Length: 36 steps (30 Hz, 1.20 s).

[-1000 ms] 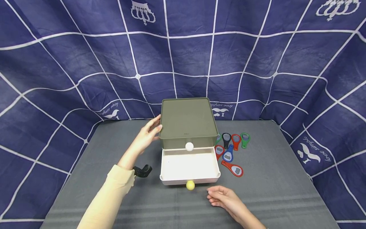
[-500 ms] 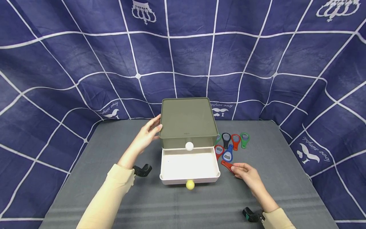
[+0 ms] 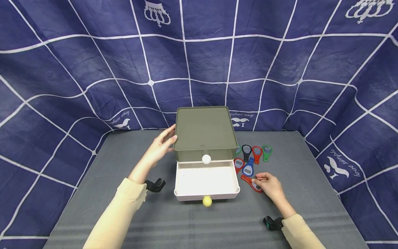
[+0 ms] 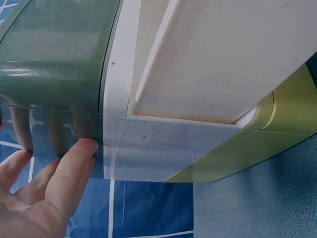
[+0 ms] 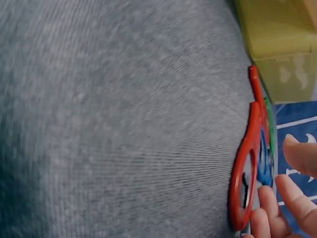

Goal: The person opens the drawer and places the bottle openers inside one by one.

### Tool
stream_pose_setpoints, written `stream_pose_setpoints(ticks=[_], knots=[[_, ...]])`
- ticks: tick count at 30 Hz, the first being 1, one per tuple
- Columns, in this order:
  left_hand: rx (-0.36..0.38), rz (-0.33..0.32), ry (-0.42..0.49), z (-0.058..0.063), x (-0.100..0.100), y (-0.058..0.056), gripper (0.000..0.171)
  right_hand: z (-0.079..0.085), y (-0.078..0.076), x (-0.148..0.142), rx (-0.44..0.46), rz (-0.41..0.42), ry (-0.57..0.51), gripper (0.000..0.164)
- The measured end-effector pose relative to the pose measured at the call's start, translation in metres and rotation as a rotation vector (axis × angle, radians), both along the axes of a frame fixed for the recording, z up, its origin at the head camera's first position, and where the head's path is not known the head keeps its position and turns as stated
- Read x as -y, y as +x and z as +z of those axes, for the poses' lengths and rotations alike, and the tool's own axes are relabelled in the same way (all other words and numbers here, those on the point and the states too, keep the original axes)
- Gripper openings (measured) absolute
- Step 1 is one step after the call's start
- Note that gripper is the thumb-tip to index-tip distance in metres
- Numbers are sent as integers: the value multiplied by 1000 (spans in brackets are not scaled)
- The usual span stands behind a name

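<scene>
A dark green drawer box [image 3: 205, 128] stands in the middle, its lower white drawer [image 3: 205, 178] pulled out. My left hand [image 3: 159, 147] rests against the box's left side; in the left wrist view its fingertips [image 4: 88, 145] touch the green wall, fingers relaxed. To the right of the drawer lies a red bottle opener [image 3: 247, 179]. My right hand [image 3: 269, 186] is at the opener's ring end, fingertips overlapping it in the head view. In the right wrist view the thumb and forefinger stand apart, with the red opener [image 5: 236, 188] beside the other fingertips.
Several more openers lie right of the box, among them a blue one [image 3: 248, 167], a black one [image 3: 246, 152] and a green one [image 3: 266, 152]. The drawer's yellow knob [image 3: 207, 201] sticks out in front. A blue checked cloth [image 3: 205, 58] hangs behind the grey table [image 3: 130, 214].
My right hand has moved right and away from me, from in front of the drawer to the red bottle opener. The left hand has stayed at the box.
</scene>
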<state>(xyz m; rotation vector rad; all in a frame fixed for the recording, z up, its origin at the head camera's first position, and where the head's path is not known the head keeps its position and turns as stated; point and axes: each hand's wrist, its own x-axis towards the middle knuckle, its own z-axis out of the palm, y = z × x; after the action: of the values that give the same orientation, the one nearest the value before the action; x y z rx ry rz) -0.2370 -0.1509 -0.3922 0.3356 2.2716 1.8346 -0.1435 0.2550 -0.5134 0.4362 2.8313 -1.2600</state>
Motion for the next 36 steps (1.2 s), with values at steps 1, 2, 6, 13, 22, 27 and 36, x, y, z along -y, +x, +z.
stream_pose_setpoints(ticks=[1, 2, 6, 13, 22, 27, 36], knots=[[1, 0, 1, 0, 0, 0, 58, -1, -1, 0, 2, 15, 25, 37], [2, 0, 2, 1, 0, 0, 58, -2, -1, 0, 5, 27, 47, 37], [2, -1, 13, 1, -1, 1, 58, -6, -3, 2, -2, 69, 116, 37], [1, 0, 7, 2, -1, 0, 58, -3, -5, 6, 6, 104, 195, 35], [-1, 3, 1, 1, -1, 1, 58, -2, -6, 5, 35, 131, 178, 31], [0, 0, 1, 0, -1, 1, 58, 3, -3, 5, 56, 126, 143, 22], [0, -2, 16, 1, 0, 0, 58, 39, -1, 1, 55, 140, 89, 15]])
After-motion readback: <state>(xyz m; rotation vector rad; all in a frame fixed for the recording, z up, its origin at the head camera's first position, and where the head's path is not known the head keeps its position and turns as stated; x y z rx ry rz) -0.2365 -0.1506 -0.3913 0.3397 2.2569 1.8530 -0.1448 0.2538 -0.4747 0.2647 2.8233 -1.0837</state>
